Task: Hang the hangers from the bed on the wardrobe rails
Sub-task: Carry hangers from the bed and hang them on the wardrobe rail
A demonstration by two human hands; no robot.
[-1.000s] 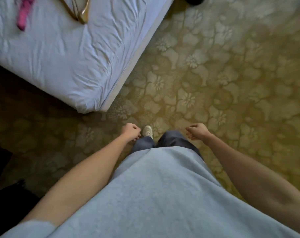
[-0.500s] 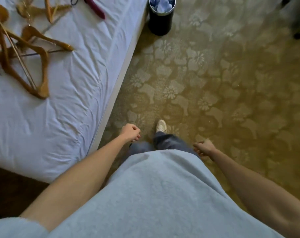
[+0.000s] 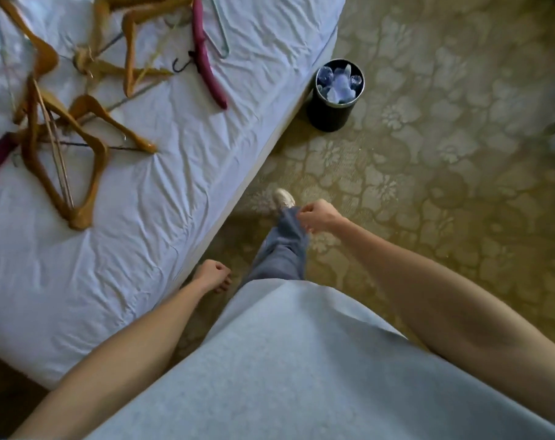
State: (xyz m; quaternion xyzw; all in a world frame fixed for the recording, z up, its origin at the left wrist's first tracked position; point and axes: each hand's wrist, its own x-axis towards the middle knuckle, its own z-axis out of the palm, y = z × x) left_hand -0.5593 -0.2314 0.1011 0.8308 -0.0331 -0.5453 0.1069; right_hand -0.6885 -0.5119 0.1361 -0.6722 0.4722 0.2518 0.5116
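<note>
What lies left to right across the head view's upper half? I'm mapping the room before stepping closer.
Wooden hangers → magenta hanger → wire hanger → bed edge → black bin on the carpet.

Seen from your head, looking down your own body. Your left hand [image 3: 213,274] hangs low beside your hip with its fingers loosely curled, gripping nothing, and the bare forearm runs back from it toward your lower left. Your right hand [image 3: 317,215] is held farther forward, out in front of your stepping leg, fingers also curled in and holding nothing. Its bare forearm stretches back to your lower right. The two hands are well apart, with your leg between them.
</note>
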